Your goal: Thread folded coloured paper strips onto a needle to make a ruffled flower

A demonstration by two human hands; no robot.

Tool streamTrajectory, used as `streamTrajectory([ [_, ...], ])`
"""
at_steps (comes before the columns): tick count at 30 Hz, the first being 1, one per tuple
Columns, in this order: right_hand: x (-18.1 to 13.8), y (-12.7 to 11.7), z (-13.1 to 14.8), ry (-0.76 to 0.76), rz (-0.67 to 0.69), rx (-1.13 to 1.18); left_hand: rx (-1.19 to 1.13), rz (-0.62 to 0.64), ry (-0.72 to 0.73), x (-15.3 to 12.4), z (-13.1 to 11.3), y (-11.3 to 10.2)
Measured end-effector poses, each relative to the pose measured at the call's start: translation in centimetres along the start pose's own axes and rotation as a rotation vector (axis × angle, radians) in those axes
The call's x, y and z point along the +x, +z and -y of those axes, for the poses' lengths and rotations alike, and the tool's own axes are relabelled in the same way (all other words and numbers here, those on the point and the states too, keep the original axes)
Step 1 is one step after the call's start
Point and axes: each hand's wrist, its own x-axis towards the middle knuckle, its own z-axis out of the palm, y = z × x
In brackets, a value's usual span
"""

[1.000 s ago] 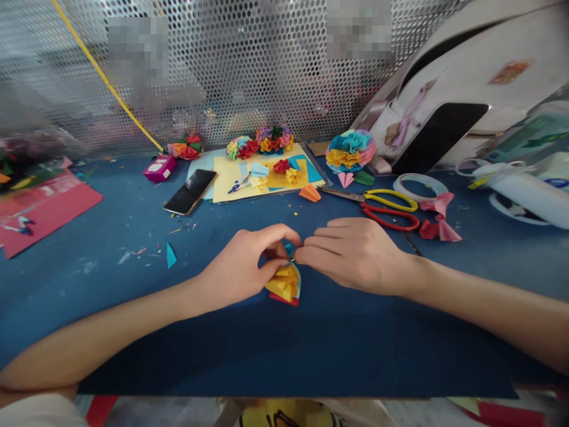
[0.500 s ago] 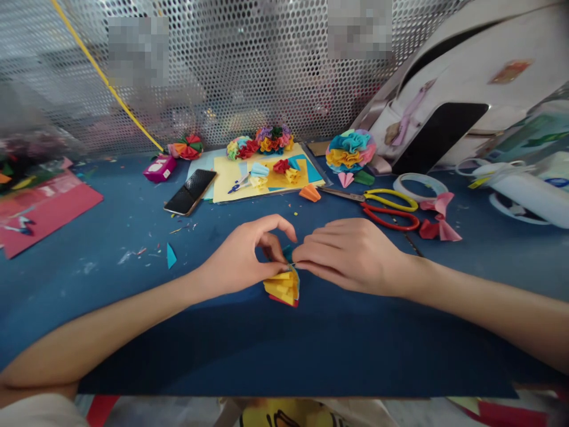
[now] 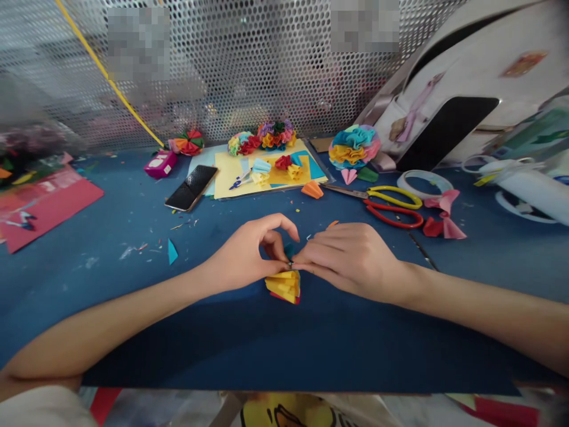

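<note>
While pinched together, L hand [image 3: 242,255] & R hand [image 3: 351,261] clamped on folded yellow paper [image 3: 283,286], forearms wide.

The picture is bright and soft, with a dark shadow [image 3: 231,305] below the left hand [image 3: 242,255] on the blue mat [image 3: 89,284], shiny glare on the metal screen [image 3: 249,77], a blurry pile [image 3: 31,142] at the left edge, and bent shapes near the sides.
</note>
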Motion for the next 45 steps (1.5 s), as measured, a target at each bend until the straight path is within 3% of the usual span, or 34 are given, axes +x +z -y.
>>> streamTrajectory([
  [8,0.4,0.0,0.4,0.142,0.121,0.155,0.044,-0.023,-0.012,-0.1,0.0,0.4],
  [18,0.1,-0.1,1.1,0.043,0.111,-0.103,0.357,-0.173,0.095,-0.8,-0.4,1.3],
  [22,-0.1,0.3,0.9,0.002,0.054,-0.101,0.428,-0.123,0.096,-0.8,-0.6,1.0],
  [30,-0.1,0.2,-0.2,-0.234,-0.062,-0.293,0.478,-0.006,0.083,-0.9,-1.3,-0.1],
  [40,0.1,0.1,1.0,0.106,0.121,0.111,0.326,-0.007,0.034,-0.8,-0.5,0.1],
  [45,-0.1,0.4,1.0,0.092,0.073,0.113,0.302,0.035,0.023,-0.6,-0.6,-0.2],
])
